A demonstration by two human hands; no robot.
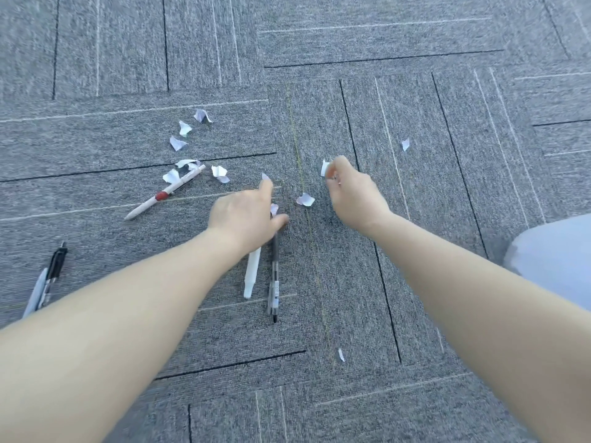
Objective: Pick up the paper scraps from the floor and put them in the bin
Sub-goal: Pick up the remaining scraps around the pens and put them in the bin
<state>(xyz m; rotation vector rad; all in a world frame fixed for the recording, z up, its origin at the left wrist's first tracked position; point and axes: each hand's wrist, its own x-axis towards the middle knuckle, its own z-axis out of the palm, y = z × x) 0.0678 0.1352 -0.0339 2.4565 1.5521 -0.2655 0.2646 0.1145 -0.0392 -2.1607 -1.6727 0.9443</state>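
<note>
White paper scraps lie scattered on the grey carpet (319, 59). Several form a cluster (184, 145) at the upper left, one scrap (305, 199) lies between my hands, one (405, 144) sits far right and a tiny one (341, 355) lies near me. My right hand (355, 193) pinches a white scrap (325, 168) in its fingertips, just above the floor. My left hand (246, 215) reaches down with its forefinger at a small scrap (265, 176) and another scrap (274, 208) beside its thumb; whether it grips either is unclear. No bin is in view.
Pens lie on the carpet: a white one with a red band (164, 193) among the scraps, a white marker (252, 273) and a black pen (274, 276) under my left hand, two more (48, 279) at far left. My pale-clothed knee (556, 254) is at right.
</note>
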